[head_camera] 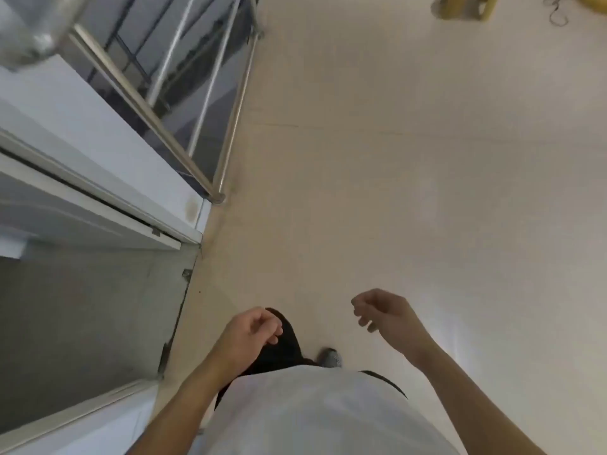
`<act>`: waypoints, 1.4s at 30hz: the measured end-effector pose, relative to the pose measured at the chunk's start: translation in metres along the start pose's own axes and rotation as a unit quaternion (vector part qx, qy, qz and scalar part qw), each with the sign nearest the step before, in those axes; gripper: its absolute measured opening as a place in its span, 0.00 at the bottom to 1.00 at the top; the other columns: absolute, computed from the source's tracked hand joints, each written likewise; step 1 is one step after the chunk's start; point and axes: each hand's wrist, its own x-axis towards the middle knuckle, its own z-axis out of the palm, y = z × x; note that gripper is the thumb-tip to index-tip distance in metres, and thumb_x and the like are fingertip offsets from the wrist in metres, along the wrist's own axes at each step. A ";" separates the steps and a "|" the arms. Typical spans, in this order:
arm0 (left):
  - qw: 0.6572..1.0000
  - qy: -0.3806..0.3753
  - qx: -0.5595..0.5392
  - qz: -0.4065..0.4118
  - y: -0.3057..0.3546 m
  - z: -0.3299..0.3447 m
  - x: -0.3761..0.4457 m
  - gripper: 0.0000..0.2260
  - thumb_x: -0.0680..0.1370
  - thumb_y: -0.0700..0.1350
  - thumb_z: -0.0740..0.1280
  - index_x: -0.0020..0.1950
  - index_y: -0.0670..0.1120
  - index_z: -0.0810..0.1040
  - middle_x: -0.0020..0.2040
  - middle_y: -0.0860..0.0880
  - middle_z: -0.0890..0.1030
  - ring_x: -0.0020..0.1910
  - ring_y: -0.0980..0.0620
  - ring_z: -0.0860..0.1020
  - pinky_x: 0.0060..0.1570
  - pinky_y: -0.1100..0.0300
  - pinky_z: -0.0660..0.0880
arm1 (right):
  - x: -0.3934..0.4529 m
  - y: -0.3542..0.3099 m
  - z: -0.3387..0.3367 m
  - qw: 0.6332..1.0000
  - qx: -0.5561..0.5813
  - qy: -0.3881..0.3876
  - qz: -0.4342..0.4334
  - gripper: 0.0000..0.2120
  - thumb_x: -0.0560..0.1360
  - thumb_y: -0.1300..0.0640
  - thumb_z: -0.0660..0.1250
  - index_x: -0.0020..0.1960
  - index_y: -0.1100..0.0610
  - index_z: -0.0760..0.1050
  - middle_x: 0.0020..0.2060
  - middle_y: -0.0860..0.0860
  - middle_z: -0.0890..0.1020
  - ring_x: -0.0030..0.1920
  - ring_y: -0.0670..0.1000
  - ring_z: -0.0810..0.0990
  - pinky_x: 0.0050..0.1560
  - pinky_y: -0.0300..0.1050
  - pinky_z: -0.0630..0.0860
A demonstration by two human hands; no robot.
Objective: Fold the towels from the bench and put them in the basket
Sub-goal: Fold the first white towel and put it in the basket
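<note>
Head view, looking straight down. Floor (394, 159) fills most of frame: pale cream tile, smooth, slightly glossy, thin grout lines running across. Left side: white door frame (98, 178) with a grey sliding track, angled from upper left toward centre. Below it a grey slab (82, 323), matte, concrete-like, edged by a dark seam with a small metal bracket. Upper left: railing (184, 103) of round polished steel tubes, top rail and uprights shiny, foot plate meeting the floor tile; dark stairwell behind the bars.

Bottom centre: white shirt (315, 412), smooth fabric, bulging toward camera. Dark trouser leg (285, 343) just above it, forward over the tile. Grey shoe (330, 357) toe showing beside the leg, speckled texture, blurred.

Left hand (251, 330) in front of the leg, fingers loosely curled, holding nothing. Right hand (382, 311) out over bare tile, well apart from the left, fingers loosely curled downward, also holding nothing. Both forearms bare.

Top right corner: yellow stool (464, 6), only legs in frame, plastic-looking, probably round-legged but cropped. Near it a thin dark cord (558, 14) looped on the tile.

No towels, bench or basket in frame; location of the task's things cannot be told from here. No containers visible.
</note>
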 end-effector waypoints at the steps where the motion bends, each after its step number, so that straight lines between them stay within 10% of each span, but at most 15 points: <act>1: 1.000 0.001 0.006 0.012 0.006 0.002 0.015 0.08 0.81 0.45 0.64 0.46 0.50 0.81 0.44 0.53 0.85 0.44 0.55 0.83 0.50 0.59 0.78 | 0.012 -0.004 -0.010 1.000 -0.012 0.006 -0.021 0.04 0.78 0.60 0.68 0.46 0.55 0.82 0.36 0.48 0.83 0.36 0.46 0.80 0.37 0.38 0.75; 27: 0.945 -0.147 0.244 0.161 0.580 -0.064 0.548 0.06 0.79 0.46 0.66 0.45 0.57 0.79 0.43 0.60 0.83 0.45 0.60 0.81 0.45 0.64 0.75 | 0.381 -0.332 -0.361 0.986 -0.050 0.159 -0.004 0.07 0.78 0.55 0.68 0.47 0.43 0.81 0.42 0.39 0.84 0.44 0.43 0.81 0.43 0.30 0.75; 42: 0.936 -0.137 0.284 0.155 0.874 -0.086 0.822 0.04 0.80 0.52 0.65 0.48 0.61 0.78 0.46 0.62 0.82 0.49 0.64 0.78 0.46 0.68 0.74 | 0.691 -0.591 -0.632 0.980 -0.139 0.125 -0.072 0.06 0.78 0.52 0.67 0.47 0.42 0.78 0.43 0.37 0.82 0.47 0.41 0.80 0.44 0.35 0.76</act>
